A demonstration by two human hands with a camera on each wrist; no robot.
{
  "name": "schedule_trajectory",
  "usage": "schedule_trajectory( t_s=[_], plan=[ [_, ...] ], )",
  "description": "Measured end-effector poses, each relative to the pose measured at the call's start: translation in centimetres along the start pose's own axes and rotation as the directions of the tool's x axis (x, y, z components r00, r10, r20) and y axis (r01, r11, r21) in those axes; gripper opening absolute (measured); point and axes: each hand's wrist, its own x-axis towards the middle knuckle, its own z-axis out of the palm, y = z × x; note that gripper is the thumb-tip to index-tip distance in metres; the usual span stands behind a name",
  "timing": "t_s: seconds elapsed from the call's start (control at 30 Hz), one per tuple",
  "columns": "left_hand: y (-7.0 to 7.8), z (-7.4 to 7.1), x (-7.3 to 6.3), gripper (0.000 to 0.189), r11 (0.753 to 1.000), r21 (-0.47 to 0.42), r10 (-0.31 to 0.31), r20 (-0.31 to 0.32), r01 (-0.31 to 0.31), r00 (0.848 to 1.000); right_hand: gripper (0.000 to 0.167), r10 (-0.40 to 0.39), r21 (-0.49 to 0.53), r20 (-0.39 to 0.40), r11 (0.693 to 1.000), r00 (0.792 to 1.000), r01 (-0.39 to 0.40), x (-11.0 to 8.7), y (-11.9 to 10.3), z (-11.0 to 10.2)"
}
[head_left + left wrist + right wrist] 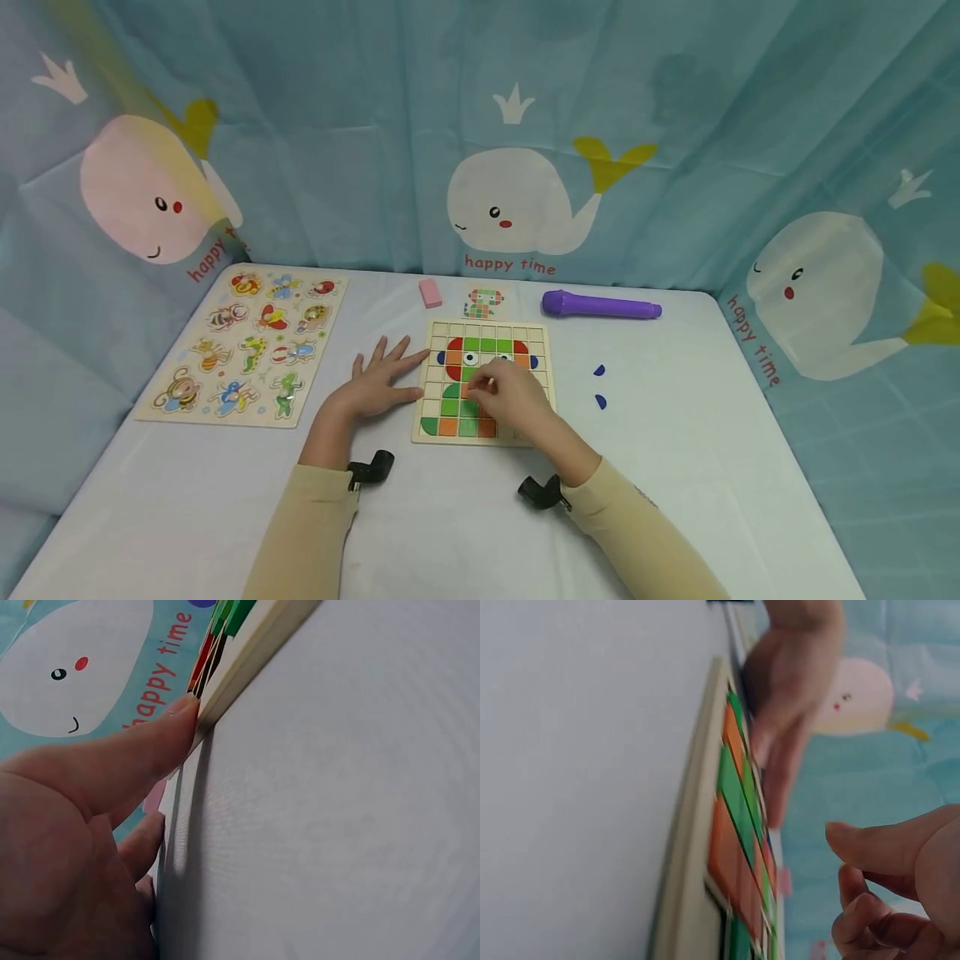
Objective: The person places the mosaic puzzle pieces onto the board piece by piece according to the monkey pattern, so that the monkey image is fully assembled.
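A wooden grid board (540, 333) lies on the white table, with red, green, orange and blue tiles set in its squares and two eye tiles. My left hand (378, 387) is spread flat at its left side; in the left wrist view the thumb (169, 731) touches the board's edge. Over the middle of the board hovers my right hand (517, 398), its fingers loosely bent. In the right wrist view a gap shows between that hand's thumb (885, 844) and bent fingers, with nothing visible in it. Two small blue pieces (599, 370) lie right of the board.
An insect picture puzzle (251, 354) lies at the left. Behind the board are a pink block (430, 293), a small pattern card (485, 302) and a purple microphone-shaped stick (603, 306). A blue whale-print curtain (337, 192) surrounds the table's back and sides.
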Motion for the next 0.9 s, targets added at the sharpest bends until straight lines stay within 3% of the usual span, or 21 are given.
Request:
schedule_trajectory(
  t_s=[0.4,0.6,0.9],
  plan=[
    [0.1,0.0,-0.3,0.106,1.000,-0.006,-0.019,0.022,0.019,1.000,0.012,0.167,0.003,-0.123,0.986,0.978,-0.168,-3.4,6.2,-5.0],
    [0.5,-0.1,-0.3,0.107,1.000,0.007,-0.021,0.020,0.021,1.000,0.015,0.236,-0.020,-0.152,0.970,0.960,-0.242,-5.4,9.4,-7.0],
    [0.7,-0.1,-0.2,0.104,0.999,0.034,-0.024,0.024,0.024,0.999,0.016,0.305,-0.044,-0.124,0.949,0.944,-0.312,-6.9,12.7,-9.1]
  ],
)
